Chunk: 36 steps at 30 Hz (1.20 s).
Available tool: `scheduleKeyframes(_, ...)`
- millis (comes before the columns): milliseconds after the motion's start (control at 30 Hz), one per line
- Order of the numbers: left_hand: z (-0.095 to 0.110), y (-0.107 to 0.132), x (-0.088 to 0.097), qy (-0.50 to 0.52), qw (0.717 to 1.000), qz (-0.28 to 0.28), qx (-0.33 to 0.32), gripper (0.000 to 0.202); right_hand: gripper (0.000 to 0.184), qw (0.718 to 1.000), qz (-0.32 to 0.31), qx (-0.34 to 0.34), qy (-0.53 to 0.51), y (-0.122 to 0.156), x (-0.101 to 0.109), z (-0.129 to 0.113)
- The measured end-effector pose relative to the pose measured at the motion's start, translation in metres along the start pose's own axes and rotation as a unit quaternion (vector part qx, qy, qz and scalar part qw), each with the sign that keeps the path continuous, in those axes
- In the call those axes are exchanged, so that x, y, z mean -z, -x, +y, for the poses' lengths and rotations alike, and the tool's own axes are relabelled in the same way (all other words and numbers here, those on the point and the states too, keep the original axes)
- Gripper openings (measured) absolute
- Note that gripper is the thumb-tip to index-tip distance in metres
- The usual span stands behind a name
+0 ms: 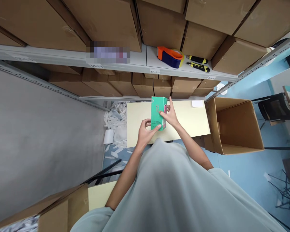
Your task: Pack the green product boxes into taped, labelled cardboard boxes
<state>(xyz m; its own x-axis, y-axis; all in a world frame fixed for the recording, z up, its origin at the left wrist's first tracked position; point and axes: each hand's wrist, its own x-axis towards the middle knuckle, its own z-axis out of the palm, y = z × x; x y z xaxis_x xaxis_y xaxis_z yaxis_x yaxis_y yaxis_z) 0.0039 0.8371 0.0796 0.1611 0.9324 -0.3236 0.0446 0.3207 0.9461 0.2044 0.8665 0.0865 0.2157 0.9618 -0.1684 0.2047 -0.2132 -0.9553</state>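
Between my two hands is a green box (157,111) with small printing on its face and a pink and white patch on its right side. My left hand (145,131) grips its lower left corner, thumb across the bottom edge and fingers behind. On the right side, my right hand (169,115) holds it with the thumb on the front face and the index finger stretched up along the edge. The box is above a pale yellow table (188,120). Parts of the fingers are hidden behind the box.
A white paper (197,103) lies at the table's far right. An open carton (239,125) stands to the right. Shelves of cartons rise ahead, with a tape dispenser (170,57) and cutters (198,63) on the ledge. Paper scraps (116,117) and a white roll (108,136) lie left.
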Motion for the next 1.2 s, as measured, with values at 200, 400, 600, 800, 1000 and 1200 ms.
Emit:
scheduleKeyframes(200, 0.002, -0.005, 0.023, 0.159, 0.958, -0.186, 0.150, 0.076, 0.111, 0.990, -0.060, -0.004, -0.129, 0.004, 0.011, 0.004)
scheduleKeyframes(400, -0.009, -0.006, 0.008, 0.161, 0.971, -0.107, 0.142, 0.071, 0.112, 0.998, -0.031, -0.017, -0.054, 0.001, 0.014, 0.003)
scheduleKeyframes(600, -0.012, 0.003, -0.007, -0.076, 0.994, 0.077, 0.013, 0.068, 0.113, 0.999, 0.013, 0.016, 0.049, 0.000, 0.006, -0.012)
scheduleKeyframes(800, -0.007, 0.016, 0.003, 0.065, 0.997, 0.037, 0.033, 0.059, 0.079, 0.996, 0.030, 0.074, 0.033, -0.003, 0.009, -0.015)
scheduleKeyframes(1000, -0.023, 0.005, 0.026, 0.251, 0.931, -0.020, 0.266, 0.041, 0.079, 0.999, -0.015, 0.014, -0.044, 0.001, 0.018, -0.012)
scheduleKeyframes(1200, -0.033, -0.010, 0.027, 0.276, 0.915, -0.027, 0.292, 0.028, 0.081, 0.999, -0.015, 0.029, -0.010, 0.011, 0.015, -0.031)
